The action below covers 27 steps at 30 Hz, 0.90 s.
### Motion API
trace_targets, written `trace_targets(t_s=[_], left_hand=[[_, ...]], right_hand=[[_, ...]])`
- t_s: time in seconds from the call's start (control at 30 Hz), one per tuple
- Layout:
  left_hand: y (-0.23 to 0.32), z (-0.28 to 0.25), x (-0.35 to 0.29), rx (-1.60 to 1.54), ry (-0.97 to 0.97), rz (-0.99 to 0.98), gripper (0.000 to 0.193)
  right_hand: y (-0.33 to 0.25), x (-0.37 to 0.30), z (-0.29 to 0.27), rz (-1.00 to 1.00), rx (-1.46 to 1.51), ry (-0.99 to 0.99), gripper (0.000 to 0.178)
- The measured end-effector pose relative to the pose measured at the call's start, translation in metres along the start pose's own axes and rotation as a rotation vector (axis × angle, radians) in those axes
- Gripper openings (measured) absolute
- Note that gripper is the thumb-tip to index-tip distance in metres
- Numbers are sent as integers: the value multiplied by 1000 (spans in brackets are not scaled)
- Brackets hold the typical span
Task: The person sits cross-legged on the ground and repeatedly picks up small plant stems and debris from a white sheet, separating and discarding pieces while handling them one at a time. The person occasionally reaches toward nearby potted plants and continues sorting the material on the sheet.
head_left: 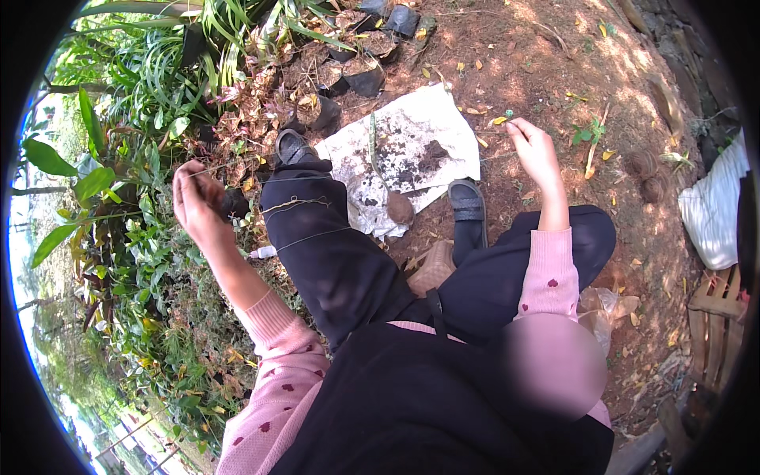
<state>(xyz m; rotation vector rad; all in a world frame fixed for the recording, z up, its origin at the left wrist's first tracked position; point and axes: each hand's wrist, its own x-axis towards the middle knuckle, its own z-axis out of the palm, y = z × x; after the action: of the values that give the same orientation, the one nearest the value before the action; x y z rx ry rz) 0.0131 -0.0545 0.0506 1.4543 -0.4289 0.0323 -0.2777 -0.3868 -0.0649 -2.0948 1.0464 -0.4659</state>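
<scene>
My left hand (199, 207) is raised over the plants at left, its fingers closed around a thin string (229, 166) that runs off toward my shin. Something brown and blurred shows near its palm; I cannot make out what. At the right, my right hand (535, 150) pinches what looks like a thin thread, faint against the soil. Loops of pale string (297, 207) lie across my left trouser leg. Between my feet is a white sack sheet (447, 119) strewn with dark soil. On it rests a round brown ball (400, 208) beside a long green leaf (373, 142).
Dense green plants (158, 103) fill the left side. Black plant bags (364, 81) stand beyond the sheet. Far right are two brown fibre balls (651, 176), a filled white sack (716, 206) and a wooden crate (715, 317). A plastic bag (602, 309) lies by my right knee.
</scene>
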Motion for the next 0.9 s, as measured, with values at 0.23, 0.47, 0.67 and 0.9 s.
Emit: trace_targets(t_s=[0.23,0.47,0.67,0.9], left_hand=[[12,-115,33,551,314,142,27],[32,-149,28,246,367,97,29],[29,-130,41,512,269,64,23],[36,-231,79,909,276,104,25]], right_hand=[[30,11,-18,182,-133,152,30],[40,18,-22,293,-291,186,30],[45,10,-42,592,-585,142,24],[127,8,-77,626,-467,280,27]])
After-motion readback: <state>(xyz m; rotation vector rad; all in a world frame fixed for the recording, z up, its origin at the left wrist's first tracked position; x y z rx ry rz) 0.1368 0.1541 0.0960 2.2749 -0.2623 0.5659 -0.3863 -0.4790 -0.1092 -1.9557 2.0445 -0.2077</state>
